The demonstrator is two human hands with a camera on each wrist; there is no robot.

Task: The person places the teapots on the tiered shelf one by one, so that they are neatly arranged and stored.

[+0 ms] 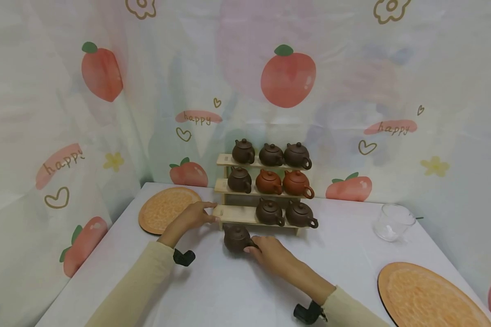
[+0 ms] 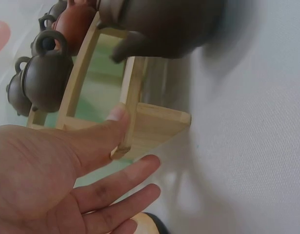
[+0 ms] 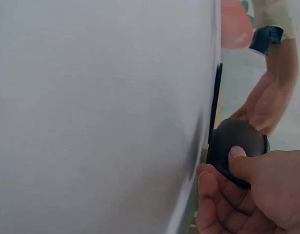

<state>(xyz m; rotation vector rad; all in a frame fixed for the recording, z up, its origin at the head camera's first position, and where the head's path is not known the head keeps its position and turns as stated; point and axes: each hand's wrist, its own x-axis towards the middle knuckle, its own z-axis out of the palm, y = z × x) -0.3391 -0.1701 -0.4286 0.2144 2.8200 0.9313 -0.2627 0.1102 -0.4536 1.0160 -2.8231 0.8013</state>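
A dark brown teapot [image 1: 236, 239] is held in my right hand [image 1: 272, 256], which pinches it at its handle side, just in front of the rack's lowest tier. In the right wrist view, the thumb [image 3: 237, 158] presses against the dark teapot [image 3: 240, 134]. My left hand [image 1: 194, 215] grips the left end of the three-tier wooden rack [image 1: 237, 213]. Its thumb [image 2: 118, 117] lies on the board's edge while other fingers extend below. Two dark teapots [image 1: 269, 212] occupy the lowest tier's right part; bare board shows at its left.
The middle tier carries one dark teapot [image 1: 239, 180] and two reddish-brown teapots [image 1: 268, 182]; three dark teapots [image 1: 271, 155] line the top. A round orange-patterned mat [image 1: 159, 211] lies left, another round mat [image 1: 429, 295] front right. A clear glass cup [image 1: 393, 222] stands at right.
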